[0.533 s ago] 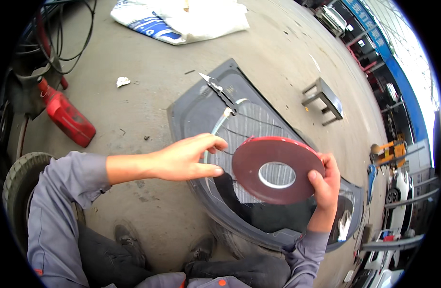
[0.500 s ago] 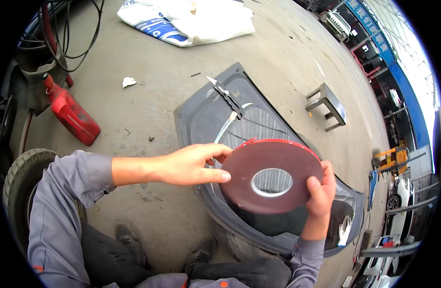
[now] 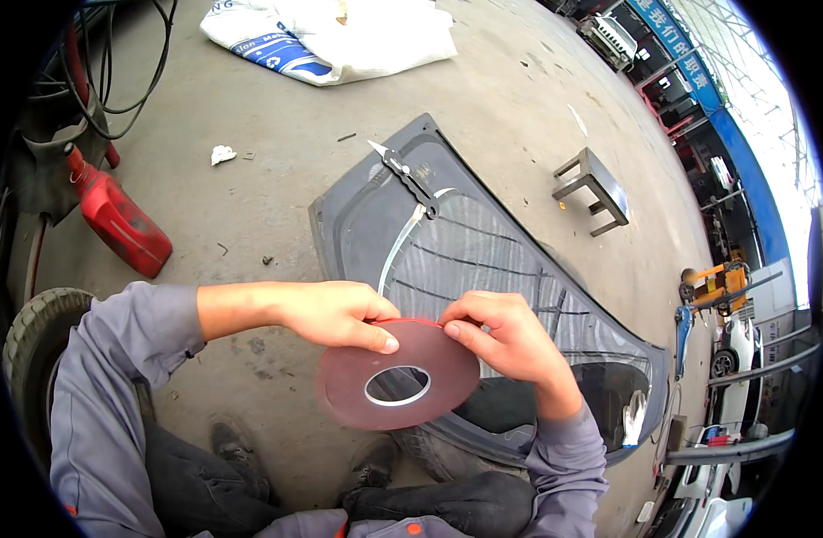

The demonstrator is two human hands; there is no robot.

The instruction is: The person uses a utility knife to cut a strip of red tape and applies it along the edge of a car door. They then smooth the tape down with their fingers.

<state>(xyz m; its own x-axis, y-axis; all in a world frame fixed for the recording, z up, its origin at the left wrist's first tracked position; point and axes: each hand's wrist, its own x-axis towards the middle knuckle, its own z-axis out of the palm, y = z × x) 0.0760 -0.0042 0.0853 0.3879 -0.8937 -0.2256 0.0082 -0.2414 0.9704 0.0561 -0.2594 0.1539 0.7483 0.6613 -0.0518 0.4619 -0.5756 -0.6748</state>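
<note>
A wide, flat roll of dark red-brown tape (image 3: 349,390) with a pale ring round its core hole hangs between my hands. My left hand (image 3: 335,314) is closed on the roll's upper edge, thumb on the face towards me. At the top right of the roll, my right hand (image 3: 515,341) pinches the bright red tape strip (image 3: 416,320) between thumb and fingers. Beneath lies a large dark grey car panel (image 3: 353,211) with a glass pane. On it rests a black-handled knife (image 3: 411,184), blade pointing away to the left, beside a curved pale strip (image 3: 398,255).
A red jug (image 3: 125,220) stands at the left, near a tyre (image 3: 39,359) and hanging black cables. White sacking (image 3: 358,40) lies on the far floor. A small stool (image 3: 593,188) stands beyond the panel; a white glove (image 3: 636,419) lies on its right end.
The roll has shifted left and down. My right hand has left the roll's right side and now pinches the red strip at its top. My left hand has closed on the upper edge.
</note>
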